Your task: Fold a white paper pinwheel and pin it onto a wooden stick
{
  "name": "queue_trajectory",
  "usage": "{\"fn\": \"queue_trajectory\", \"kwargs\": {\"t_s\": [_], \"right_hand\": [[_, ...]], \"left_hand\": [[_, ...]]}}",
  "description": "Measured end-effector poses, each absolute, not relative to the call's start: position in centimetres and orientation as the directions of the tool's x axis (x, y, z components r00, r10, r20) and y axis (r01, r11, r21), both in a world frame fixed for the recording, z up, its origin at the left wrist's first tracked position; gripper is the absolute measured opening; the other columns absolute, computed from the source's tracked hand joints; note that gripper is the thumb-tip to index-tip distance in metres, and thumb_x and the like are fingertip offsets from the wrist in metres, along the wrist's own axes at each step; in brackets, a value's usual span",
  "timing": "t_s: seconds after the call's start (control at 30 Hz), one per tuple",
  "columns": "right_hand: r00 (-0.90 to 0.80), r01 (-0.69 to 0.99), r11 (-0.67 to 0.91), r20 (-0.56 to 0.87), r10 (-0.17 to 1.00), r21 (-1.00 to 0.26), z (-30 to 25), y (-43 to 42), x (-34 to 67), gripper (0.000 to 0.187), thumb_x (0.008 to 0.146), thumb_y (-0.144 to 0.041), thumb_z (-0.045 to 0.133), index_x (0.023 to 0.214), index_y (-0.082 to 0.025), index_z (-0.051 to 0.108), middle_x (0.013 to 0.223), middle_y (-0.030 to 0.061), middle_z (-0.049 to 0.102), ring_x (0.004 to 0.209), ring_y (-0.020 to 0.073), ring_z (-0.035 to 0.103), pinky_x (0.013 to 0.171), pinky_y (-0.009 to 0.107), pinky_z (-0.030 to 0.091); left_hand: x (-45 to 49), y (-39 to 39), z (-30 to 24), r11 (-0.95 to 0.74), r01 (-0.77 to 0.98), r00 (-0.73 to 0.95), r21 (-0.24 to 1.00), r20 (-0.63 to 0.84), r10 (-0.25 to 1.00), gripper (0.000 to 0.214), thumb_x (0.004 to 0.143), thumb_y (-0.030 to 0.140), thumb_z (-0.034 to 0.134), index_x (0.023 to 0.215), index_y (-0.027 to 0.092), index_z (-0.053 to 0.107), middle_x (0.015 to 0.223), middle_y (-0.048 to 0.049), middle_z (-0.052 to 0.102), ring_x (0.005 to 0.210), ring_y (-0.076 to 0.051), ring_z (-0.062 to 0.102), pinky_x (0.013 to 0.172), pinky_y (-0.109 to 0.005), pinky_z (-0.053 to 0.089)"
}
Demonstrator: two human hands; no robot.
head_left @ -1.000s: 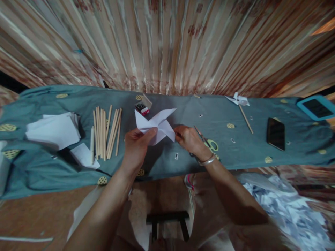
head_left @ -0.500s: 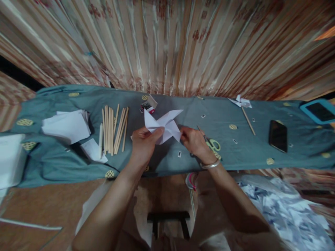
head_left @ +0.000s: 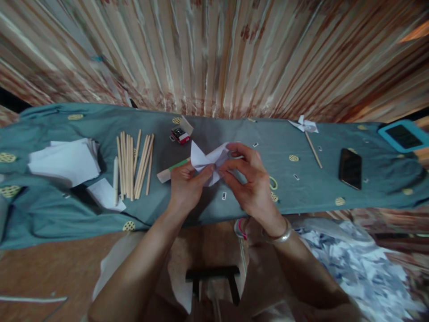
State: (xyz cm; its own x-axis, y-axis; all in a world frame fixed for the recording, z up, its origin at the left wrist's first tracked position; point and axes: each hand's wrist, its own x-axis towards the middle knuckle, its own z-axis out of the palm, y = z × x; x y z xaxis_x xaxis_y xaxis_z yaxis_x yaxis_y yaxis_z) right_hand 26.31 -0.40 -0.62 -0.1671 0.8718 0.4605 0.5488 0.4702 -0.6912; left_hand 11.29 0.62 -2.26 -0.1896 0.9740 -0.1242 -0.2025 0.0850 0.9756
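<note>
A white paper pinwheel (head_left: 198, 157) is held above the table's middle. My left hand (head_left: 186, 187) pinches it near the centre, thumb on top. On its right side, my right hand (head_left: 250, 181) has its fingers closed on a folded-in blade; whether it also holds anything small is hidden. A flat beige and green piece (head_left: 165, 175) lies on the cloth beside my left hand, partly covered by it. Behind my right hand shows one light-green handle loop of the scissors (head_left: 273, 182). A small open red box (head_left: 181, 135) with dark contents stands just beyond the pinwheel.
Several wooden sticks (head_left: 128, 166) lie left, near a white pen-like stick (head_left: 115, 181) and stacked white paper (head_left: 65, 162). A finished pinwheel on a stick (head_left: 313, 149), a phone (head_left: 350, 169) and a blue-framed tablet (head_left: 405, 135) lie right. Paper scraps (head_left: 365, 268) fill a bag below.
My right hand has moved up and left from beside the scissors onto the pinwheel's right blades. The blades there are now drawn inward. The view has shifted slightly.
</note>
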Motion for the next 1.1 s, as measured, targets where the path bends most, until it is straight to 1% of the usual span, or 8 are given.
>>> {"fn": "queue_trajectory", "kwargs": {"t_s": [0.1, 0.2, 0.3, 0.43, 0.67, 0.83, 1.0, 1.1], "right_hand": [[-0.145, 0.542, 0.438, 0.433, 0.890, -0.717, -0.8, -0.2, 26.4, 0.003, 0.087, -0.023, 0.068, 0.085, -0.023, 0.070, 0.146, 0.0058, 0.049, 0.133, 0.0265, 0.049, 0.111, 0.045, 0.041], [-0.134, 0.482, 0.401, 0.387, 0.912, -0.779, -0.9, 0.1, 26.5, 0.003, 0.086, -0.022, 0.069, 0.084, -0.024, 0.069, 0.153, 0.0029, 0.043, 0.139, 0.0272, 0.045, 0.116, 0.049, 0.036], [-0.126, 0.422, 0.362, 0.342, 0.931, -0.831, -1.2, 0.4, 26.6, 0.002, 0.085, -0.024, 0.070, 0.084, -0.024, 0.070, 0.153, 0.0001, 0.044, 0.141, 0.0265, 0.043, 0.119, 0.050, 0.033], [-0.126, 0.355, 0.316, 0.290, 0.949, -0.880, -1.7, 0.7, 26.7, 0.001, 0.084, -0.024, 0.071, 0.084, -0.024, 0.070, 0.153, -0.0001, 0.045, 0.146, 0.0250, 0.037, 0.121, 0.046, 0.029], [-0.178, 0.254, 0.266, 0.226, 0.958, -0.930, -2.1, 1.1, 26.9, 0.002, 0.084, -0.025, 0.071, 0.085, -0.024, 0.070, 0.149, 0.0028, 0.051, 0.146, 0.0224, 0.038, 0.120, 0.041, 0.032], [-0.200, 0.243, 0.239, 0.193, 0.961, -0.940, -2.2, 1.3, 27.0, 0.003, 0.084, -0.027, 0.071, 0.084, -0.024, 0.071, 0.147, 0.0017, 0.053, 0.145, 0.0233, 0.040, 0.120, 0.043, 0.033], [-0.201, 0.182, 0.223, 0.186, 0.962, -0.958, -2.1, 1.4, 27.0, 0.002, 0.082, -0.026, 0.073, 0.082, -0.024, 0.071, 0.145, 0.0043, 0.056, 0.144, 0.0232, 0.041, 0.120, 0.044, 0.033], [-0.207, 0.180, 0.219, 0.181, 0.962, -0.959, -2.1, 1.5, 27.0, 0.005, 0.082, -0.028, 0.074, 0.080, -0.024, 0.071, 0.143, 0.0047, 0.058, 0.144, 0.0236, 0.042, 0.119, 0.045, 0.034]], "left_hand": [[11.5, 0.6, -2.0, 0.112, -0.245, -0.159, 0.963, -0.154, 0.975, 0.008, 0.061, 0.020, 0.080, 0.068, 0.023, 0.078, 0.071, 0.0002, 0.075, 0.061, -0.016, 0.061, 0.061, -0.028, 0.052], [11.5, 0.6, -2.0, 0.116, -0.303, -0.122, 0.946, -0.159, 0.980, 0.009, 0.059, 0.022, 0.080, 0.067, 0.022, 0.078, 0.068, 0.0009, 0.074, 0.057, -0.013, 0.059, 0.059, -0.025, 0.050], [11.5, 0.6, -2.1, 0.122, -0.353, -0.105, 0.928, -0.169, 0.980, 0.011, 0.057, 0.022, 0.080, 0.068, 0.021, 0.078, 0.065, 0.0022, 0.073, 0.055, -0.010, 0.058, 0.059, -0.023, 0.049], [11.4, 0.6, -2.2, 0.132, -0.369, -0.105, 0.920, -0.182, 0.978, 0.011, 0.056, 0.020, 0.081, 0.066, 0.021, 0.078, 0.065, 0.0020, 0.073, 0.056, -0.010, 0.057, 0.058, -0.023, 0.048], [11.2, 0.5, -2.1, 0.139, -0.352, -0.094, 0.926, -0.182, 0.979, 0.009, 0.057, 0.020, 0.081, 0.064, 0.021, 0.076, 0.063, 0.0016, 0.071, 0.055, -0.011, 0.056, 0.057, -0.023, 0.047], [11.1, 0.5, -2.1, 0.153, -0.336, -0.090, 0.929, -0.194, 0.977, 0.008, 0.057, 0.022, 0.081, 0.063, 0.021, 0.075, 0.062, 0.0019, 0.070, 0.055, -0.011, 0.057, 0.059, -0.025, 0.049], [10.9, 0.3, -2.3, 0.138, -0.280, -0.097, 0.950, -0.171, 0.980, 0.008, 0.061, 0.020, 0.082, 0.065, 0.022, 0.076, 0.064, 0.0014, 0.071, 0.057, -0.014, 0.059, 0.057, -0.026, 0.048], [11.0, 0.3, -2.2, 0.151, -0.271, -0.106, 0.951, -0.186, 0.977, 0.006, 0.061, 0.019, 0.081, 0.064, 0.021, 0.076, 0.064, 0.0005, 0.072, 0.056, -0.014, 0.058, 0.056, -0.026, 0.048]]}}
